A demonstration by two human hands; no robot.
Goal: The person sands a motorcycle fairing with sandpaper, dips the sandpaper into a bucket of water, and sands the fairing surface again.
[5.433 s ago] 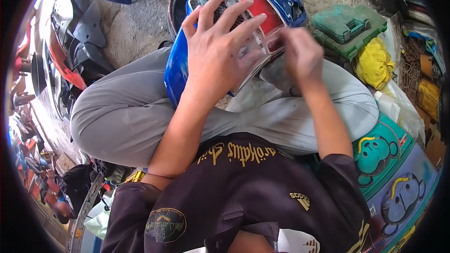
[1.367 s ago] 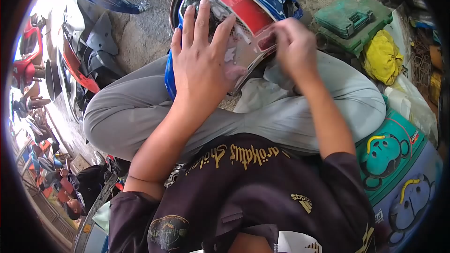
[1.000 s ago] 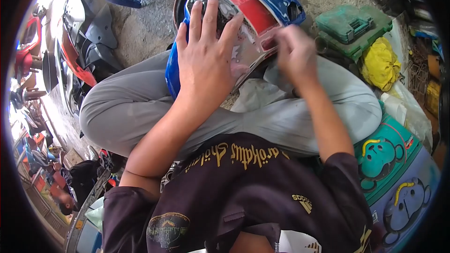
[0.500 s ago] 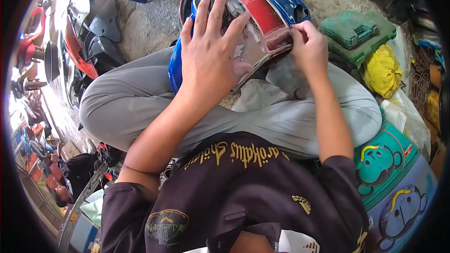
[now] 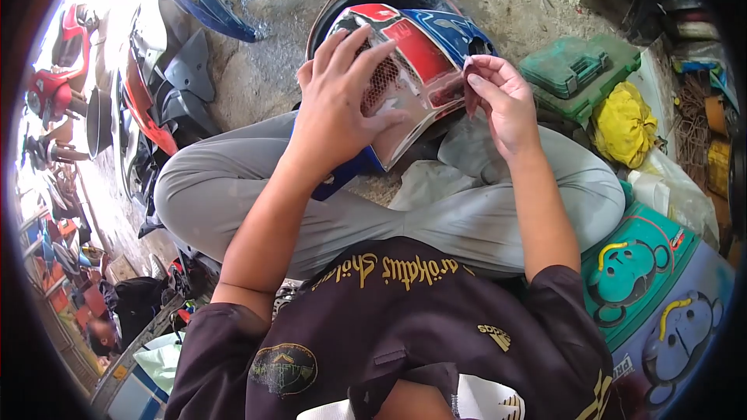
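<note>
A red, blue and white plastic motorcycle body panel (image 5: 420,54) lies tilted before my crossed legs, with worn, scraped patches on its near side. Behind and partly beneath it is a dark round tub (image 5: 331,19). My left hand (image 5: 334,113) is over the panel's left part, palm down, fingers spread and slightly curled, holding nothing; whether its fingertips touch the surface I cannot tell. At the panel's right edge, my right hand (image 5: 506,101) pinches a small, dark reddish-brown piece of sandpaper (image 5: 471,95) between thumb and fingers.
Green tool cases (image 5: 576,70) and a yellow bundled bag (image 5: 625,124) sit to my right. Other motorcycle panels (image 5: 187,70) lie at the left, and a blue panel (image 5: 210,4) is farther forward. Another person (image 5: 101,334) appears at the far left.
My left hand has risen from its flat spread on the panel and curled a little. My right hand has turned, bringing the sandpaper into sight. The panel sits lower in view.
</note>
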